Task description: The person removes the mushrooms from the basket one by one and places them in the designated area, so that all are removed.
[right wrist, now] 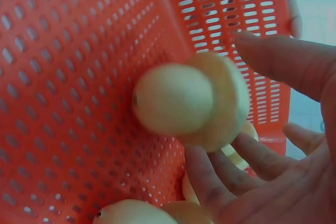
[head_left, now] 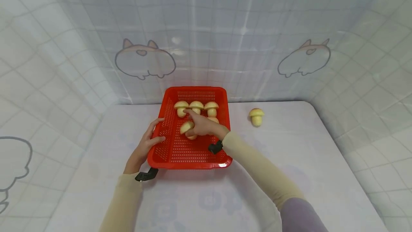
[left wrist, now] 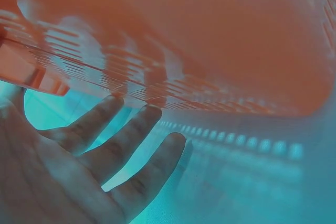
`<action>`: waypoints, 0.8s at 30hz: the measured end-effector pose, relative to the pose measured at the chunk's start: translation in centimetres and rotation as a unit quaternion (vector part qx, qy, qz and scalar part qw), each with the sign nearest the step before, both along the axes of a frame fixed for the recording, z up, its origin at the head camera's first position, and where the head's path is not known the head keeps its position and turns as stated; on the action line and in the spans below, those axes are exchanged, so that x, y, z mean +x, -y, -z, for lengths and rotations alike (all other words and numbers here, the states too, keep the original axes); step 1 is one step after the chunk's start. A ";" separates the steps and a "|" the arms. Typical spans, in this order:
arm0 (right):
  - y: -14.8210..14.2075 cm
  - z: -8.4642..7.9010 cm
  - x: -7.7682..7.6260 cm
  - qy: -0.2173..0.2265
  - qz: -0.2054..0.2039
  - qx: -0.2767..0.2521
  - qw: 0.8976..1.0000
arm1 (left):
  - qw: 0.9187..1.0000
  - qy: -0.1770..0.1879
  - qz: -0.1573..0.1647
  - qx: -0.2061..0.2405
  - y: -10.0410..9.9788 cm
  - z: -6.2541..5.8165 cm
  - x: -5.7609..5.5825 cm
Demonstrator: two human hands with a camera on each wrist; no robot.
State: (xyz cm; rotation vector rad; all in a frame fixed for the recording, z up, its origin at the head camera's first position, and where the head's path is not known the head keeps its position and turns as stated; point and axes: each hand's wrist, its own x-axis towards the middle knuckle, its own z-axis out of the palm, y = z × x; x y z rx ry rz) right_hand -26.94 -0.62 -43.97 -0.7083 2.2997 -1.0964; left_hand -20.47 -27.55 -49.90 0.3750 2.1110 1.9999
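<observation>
A toy mushroom (right wrist: pixel 173 98) with a pale stem and rounded cap lies at my right hand (head_left: pixel 204 124), inside a red perforated basket (head_left: pixel 190 167). In the right wrist view, fingertips of the right hand touch the underside of its cap, while the thumb stands apart from it. My left hand (head_left: pixel 144 149) is at the basket's left rim, with its thumb over the edge. From the left wrist view, its fingers (left wrist: pixel 123 145) stretch loosely against the basket's outer wall. Behind the right hand stand several mushrooms (head_left: pixel 211 108), one partly covered by the hand.
Another mushroom (head_left: pixel 256 116) stands on the white table (head_left: pixel 289 153), to the right of the basket. A patterned, pale curtain (head_left: pixel 225 38) rises behind the table's back edge and along both sides.
</observation>
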 end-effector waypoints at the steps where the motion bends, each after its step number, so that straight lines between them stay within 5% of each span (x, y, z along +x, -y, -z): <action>1: 0.0 -0.1 0.0 -0.008 -0.004 0.009 1.000 | 1.000 0.002 0.000 0.000 0.0 0.0 0.0; 24: 1.5 0.7 -0.7 -0.074 -0.017 0.116 0.990 | 1.000 0.006 0.004 0.000 -0.1 -0.3 0.1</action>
